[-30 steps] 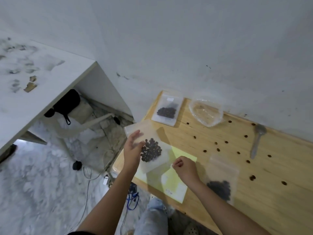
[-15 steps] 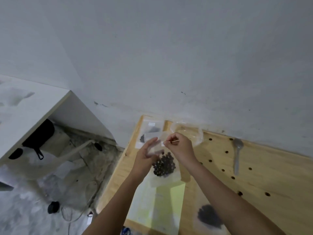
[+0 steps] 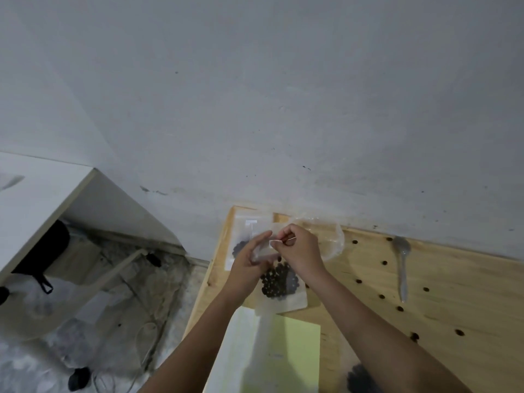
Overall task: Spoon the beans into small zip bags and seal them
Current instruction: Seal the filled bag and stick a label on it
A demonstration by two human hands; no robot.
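A second ago the zip bag (image 3: 283, 303) lay low over the near left of the table (image 3: 453, 279) with only the left hand (image 3: 249, 265) on it. It now hangs upright above the table, further in, and both hands meet at its top edge. The beans (image 3: 279, 282) sit heaped at its bottom, so filling looks finished and sealing is under way. The right hand (image 3: 300, 251) is curled tight, thumb and forefinger pinching the top strip. The left hand is looser, its fingers nearly straight, gripping the bag's upper left side against the thumb. The spoon (image 3: 402, 268) lies idle, far right.
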